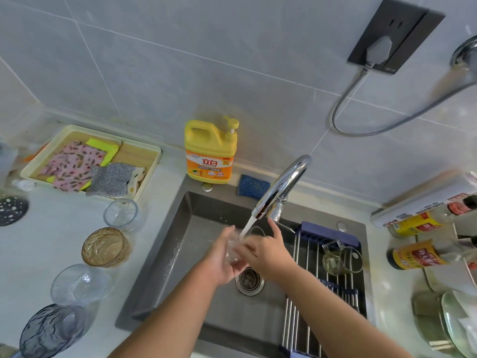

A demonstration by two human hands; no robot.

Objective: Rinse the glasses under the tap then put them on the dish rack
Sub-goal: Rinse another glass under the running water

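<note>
Over the sink (165,257), the left grip (221,258) curls round a glass (234,254) under the running tap (282,184), while the right grip (268,255) pinches its right side.

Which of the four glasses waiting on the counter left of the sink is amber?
The amber glass, second from the back. The back glass and third glass are clear; the front glass is blue-grey.
</note>
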